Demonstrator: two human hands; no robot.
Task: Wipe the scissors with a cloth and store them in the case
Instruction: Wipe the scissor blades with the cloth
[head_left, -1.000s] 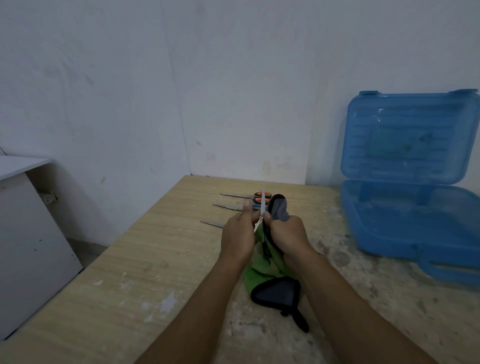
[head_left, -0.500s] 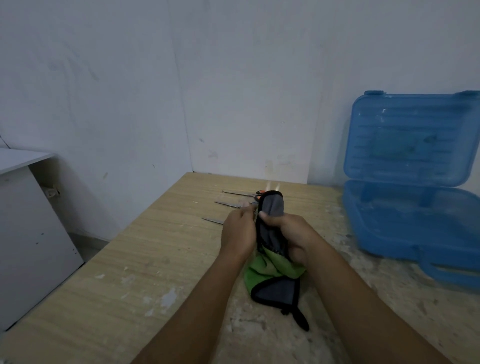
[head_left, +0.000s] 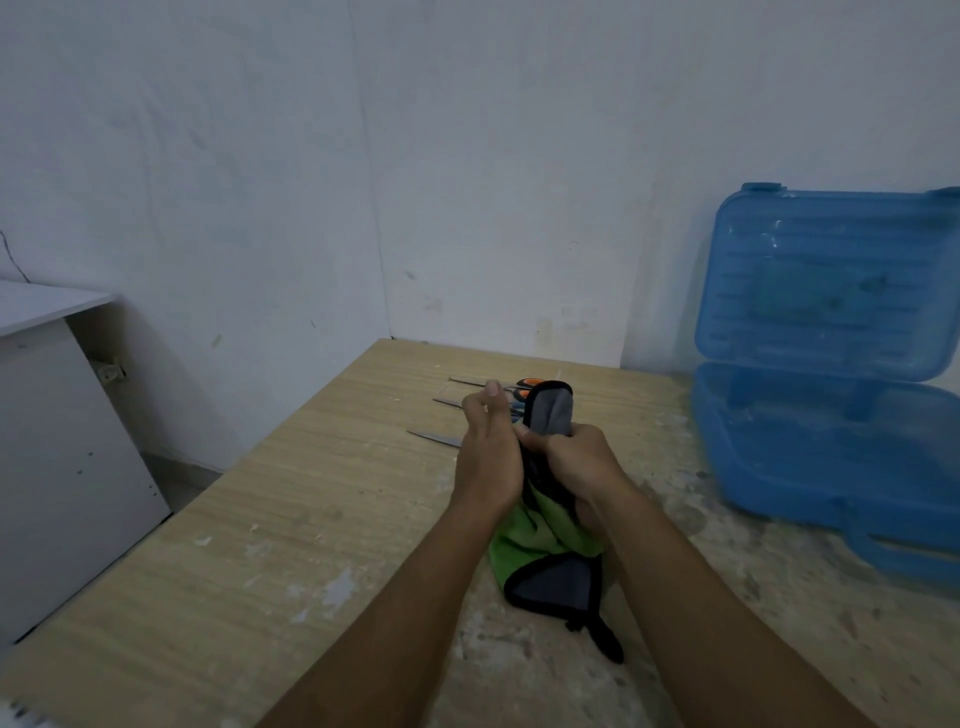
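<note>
My right hand (head_left: 576, 460) grips a green and grey cloth (head_left: 545, 530) with black trim, bunched upright above the wooden table (head_left: 322, 519). The cloth's grey top end (head_left: 551, 410) stands above my fist and hides the blade of the scissors inside it. My left hand (head_left: 488, 452) presses against the cloth's left side with curled fingers, holding the scissors, and its thumb points up. The open blue plastic case (head_left: 810, 467) stands at the right, its lid (head_left: 831, 280) leaning back on the wall.
Behind my hands, other scissors lie on the table: bare blades (head_left: 435, 438) point left and an orange handle (head_left: 524, 383) shows. A white cabinet (head_left: 57, 441) stands left of the table. White walls close the back and left.
A bare blade stood up between my hands a second ago. My right hand slid the cloth up over it, and the blade is now covered.
</note>
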